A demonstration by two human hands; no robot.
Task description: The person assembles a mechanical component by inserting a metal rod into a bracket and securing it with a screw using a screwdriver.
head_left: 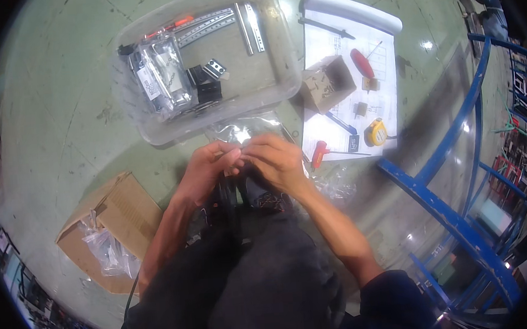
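My left hand [208, 171] and my right hand [277, 162] meet in front of my knees, fingertips pinched together. Whatever sits between them is too small and too covered by the fingers to make out. Just beyond the fingers a shiny transparent plastic bag [242, 127] lies on the floor, against the near side of a translucent plastic bin [211, 120]. Inside the bin are bagged metal parts [165, 73], perforated metal rails [206, 26], small dark brackets [209, 91] and an orange-handled tool [179, 23].
Right of the bin, paper drawings [322, 38] carry a small open cardboard box [330, 85], a red-handled screwdriver [363, 63], a yellow tape measure [377, 132] and a red-handled hex key [319, 153]. A larger carton [126, 204] with plastic bags stands left; a blue metal frame [444, 213] stands right.
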